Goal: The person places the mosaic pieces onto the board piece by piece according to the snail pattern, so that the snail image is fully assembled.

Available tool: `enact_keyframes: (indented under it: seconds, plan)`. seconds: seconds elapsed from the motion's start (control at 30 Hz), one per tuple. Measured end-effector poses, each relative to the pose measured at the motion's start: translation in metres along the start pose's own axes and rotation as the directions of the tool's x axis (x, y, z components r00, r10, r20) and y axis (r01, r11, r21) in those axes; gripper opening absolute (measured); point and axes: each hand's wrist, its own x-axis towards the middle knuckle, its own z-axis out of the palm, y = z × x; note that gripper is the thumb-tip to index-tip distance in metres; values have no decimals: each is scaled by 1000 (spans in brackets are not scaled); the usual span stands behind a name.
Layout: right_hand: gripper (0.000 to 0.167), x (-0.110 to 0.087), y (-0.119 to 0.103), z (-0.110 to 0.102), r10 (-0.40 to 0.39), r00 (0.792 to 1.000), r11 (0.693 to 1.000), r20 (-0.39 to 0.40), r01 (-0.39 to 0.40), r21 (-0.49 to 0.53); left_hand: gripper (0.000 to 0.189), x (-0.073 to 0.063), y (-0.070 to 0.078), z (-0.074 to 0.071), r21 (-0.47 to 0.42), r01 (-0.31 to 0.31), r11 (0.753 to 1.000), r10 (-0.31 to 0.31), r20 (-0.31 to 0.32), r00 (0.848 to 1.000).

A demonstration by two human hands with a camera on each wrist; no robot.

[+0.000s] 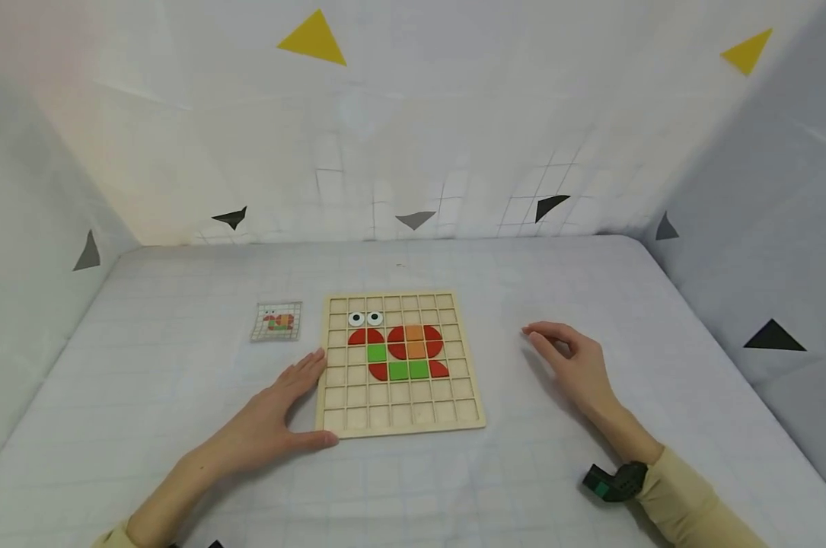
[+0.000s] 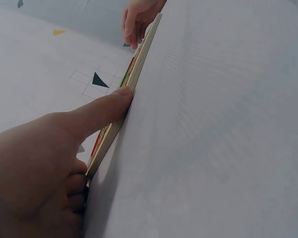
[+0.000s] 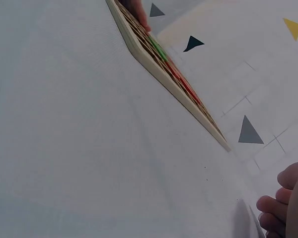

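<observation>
A square wooden grid board (image 1: pixel 399 418) lies on the table. Its tiles form a snail-like picture: two round eye tiles (image 1: pixel 365 319), red curved tiles (image 1: pixel 396 349), orange tiles (image 1: pixel 416 341) and green tiles (image 1: pixel 409 370). My left hand (image 1: pixel 265 418) rests at the board's near left corner, fingers extended along the left side, thumb touching the near edge. In the left wrist view the thumb (image 2: pixel 102 111) lies against that edge. To the right of the board, my right hand (image 1: pixel 573 365) hovers with loosely bent fingers; nothing shows between them.
A small pattern card (image 1: pixel 276 322) with the same picture lies left of the board. White cloth covers the table (image 1: pixel 522 487) and the walls around it. Black, grey and yellow triangles mark the walls. A dark wrist device (image 1: pixel 614 482) is strapped to the right wrist.
</observation>
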Motion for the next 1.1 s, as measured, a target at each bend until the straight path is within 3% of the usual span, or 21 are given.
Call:
enact_keyframes:
  seconds: [0.6,0.9,1.0,1.1]
  plan:
    - [25,-1,-2,4,32,999,999,26,-33,40,114,-2,0,-1,20,18,1000,-18,7,1000]
    - [27,0,-9,5,14,1000,1000,5,-14,3,113,-4,0,-4,13,15,1000,-15,-1,1000]
    - [32,0,-12,5,5,1000,998,-11,-6,-57,111,-5,-1,-5,-4,6,1000,-6,-30,1000]
    - [43,1,-17,3,-30,999,990,-12,28,-138,104,-7,-1,-10,-41,-15,999,11,-99,995]
